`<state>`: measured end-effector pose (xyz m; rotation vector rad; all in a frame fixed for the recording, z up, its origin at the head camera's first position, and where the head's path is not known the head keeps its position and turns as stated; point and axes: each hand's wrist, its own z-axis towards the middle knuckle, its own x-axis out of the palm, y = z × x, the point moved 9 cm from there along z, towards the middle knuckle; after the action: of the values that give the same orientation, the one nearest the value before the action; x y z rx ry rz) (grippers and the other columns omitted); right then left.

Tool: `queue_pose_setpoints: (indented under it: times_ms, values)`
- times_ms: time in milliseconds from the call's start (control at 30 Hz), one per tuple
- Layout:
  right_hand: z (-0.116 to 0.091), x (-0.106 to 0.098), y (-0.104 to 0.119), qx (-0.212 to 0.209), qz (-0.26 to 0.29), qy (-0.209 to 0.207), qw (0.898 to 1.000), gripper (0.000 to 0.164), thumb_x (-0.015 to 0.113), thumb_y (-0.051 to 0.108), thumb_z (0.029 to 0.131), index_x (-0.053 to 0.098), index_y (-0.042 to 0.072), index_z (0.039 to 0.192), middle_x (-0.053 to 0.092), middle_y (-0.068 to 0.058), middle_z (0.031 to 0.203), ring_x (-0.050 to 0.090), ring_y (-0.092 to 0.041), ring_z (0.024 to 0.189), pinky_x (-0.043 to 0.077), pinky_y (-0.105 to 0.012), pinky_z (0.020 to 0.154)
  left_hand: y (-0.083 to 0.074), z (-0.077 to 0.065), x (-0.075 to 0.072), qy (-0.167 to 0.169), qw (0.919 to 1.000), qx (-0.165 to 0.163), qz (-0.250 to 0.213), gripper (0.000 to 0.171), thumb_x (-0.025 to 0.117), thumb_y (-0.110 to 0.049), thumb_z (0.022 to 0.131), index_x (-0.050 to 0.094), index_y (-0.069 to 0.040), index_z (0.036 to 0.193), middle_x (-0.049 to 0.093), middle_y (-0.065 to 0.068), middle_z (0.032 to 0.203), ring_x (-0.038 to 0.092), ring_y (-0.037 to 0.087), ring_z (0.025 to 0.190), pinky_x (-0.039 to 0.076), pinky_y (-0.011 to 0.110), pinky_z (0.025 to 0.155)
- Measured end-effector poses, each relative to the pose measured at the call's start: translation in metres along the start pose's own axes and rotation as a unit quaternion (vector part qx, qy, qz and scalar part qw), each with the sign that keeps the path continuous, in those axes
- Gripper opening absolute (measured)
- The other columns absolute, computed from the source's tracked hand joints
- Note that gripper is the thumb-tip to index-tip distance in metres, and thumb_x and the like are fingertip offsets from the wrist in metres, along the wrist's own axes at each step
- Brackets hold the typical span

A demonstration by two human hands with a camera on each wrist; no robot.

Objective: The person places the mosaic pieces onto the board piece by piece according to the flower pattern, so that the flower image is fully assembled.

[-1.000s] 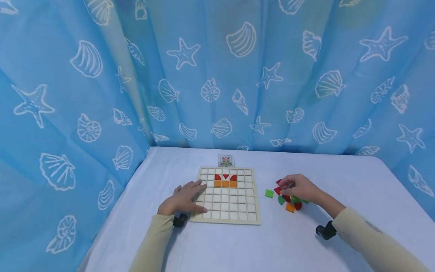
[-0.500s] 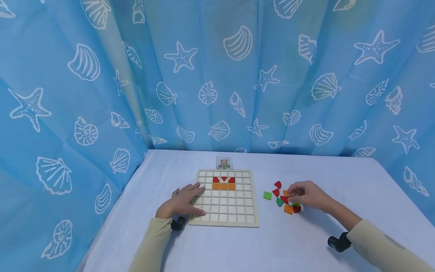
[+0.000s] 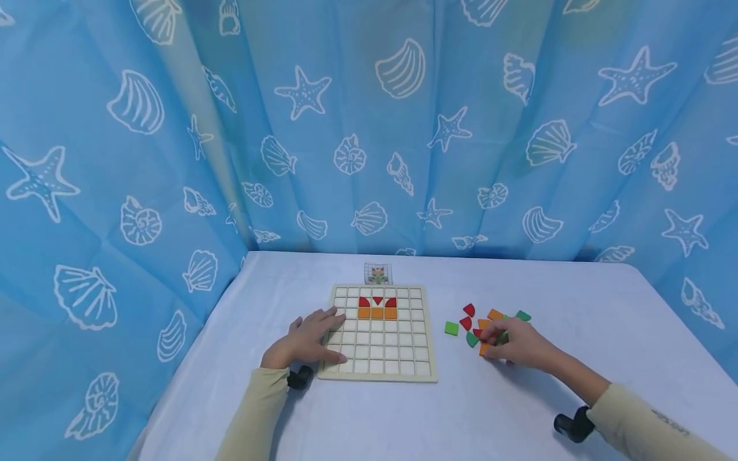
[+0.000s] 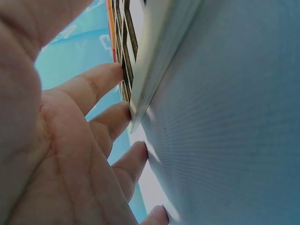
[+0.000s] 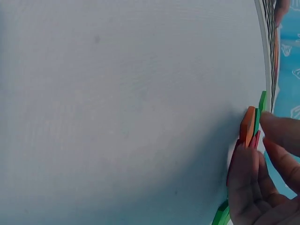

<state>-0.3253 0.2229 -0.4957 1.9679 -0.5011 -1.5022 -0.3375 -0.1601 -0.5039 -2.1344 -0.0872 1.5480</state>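
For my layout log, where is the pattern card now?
In the head view, the pattern card lies just beyond the far edge of the grid board, left of the loose coloured tiles.

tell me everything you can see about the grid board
The grid board is pale, roughly square and looks wooden, with a raised rim and thin ridges dividing it into square cells. It lies flat on the white cloth, a small patterned card just beyond its far edge. Toward that side sit three red pieces in a row, the middle one a triangle, with three orange squares directly in front. The left hand touches its left edge.
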Motion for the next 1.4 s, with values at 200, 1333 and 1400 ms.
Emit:
queue_pose_setpoints:
  times_ms: [200, 1333, 1400]
  values:
    - [0.001, 0.002, 0.006, -0.029, -0.035, -0.007, 0.999, 0.026, 0.084, 0.014, 0.077, 0.07, 0.01, 0.099, 0.066, -0.001, 0.094, 0.055, -0.017, 0.081, 0.053, -0.023, 0.062, -0.001, 0.002, -0.001, -0.002, 1.0, -0.002, 0.005, 0.091, 0.08, -0.052, 0.076, 0.039, -0.024, 0.153, 0.026, 0.004, 0.164, 0.021, 0.035, 0.151, 0.012, 0.067, 0.117]
    - [0.002, 0.012, 0.015, -0.033, -0.073, -0.004, 0.997, 0.027, 0.085, 0.018, 0.077, 0.072, 0.01, 0.099, 0.062, 0.001, 0.085, 0.054, -0.014, 0.079, 0.05, -0.02, 0.065, 0.001, 0.002, 0.0, 0.009, 0.9999, -0.012, -0.004, 0.091, 0.08, -0.052, 0.076, 0.039, -0.024, 0.153, 0.025, 0.004, 0.164, 0.019, 0.034, 0.152, 0.011, 0.066, 0.118]
    - [0.004, 0.013, 0.014, -0.026, -0.082, -0.004, 0.996, 0.026, 0.085, 0.017, 0.077, 0.072, 0.01, 0.099, 0.062, 0.001, 0.085, 0.054, -0.014, 0.079, 0.051, -0.021, 0.066, 0.001, 0.002, -0.001, 0.006, 0.9999, -0.01, -0.005, 0.091, 0.08, -0.052, 0.076, 0.039, -0.024, 0.153, 0.026, 0.004, 0.164, 0.02, 0.034, 0.152, 0.011, 0.066, 0.118]
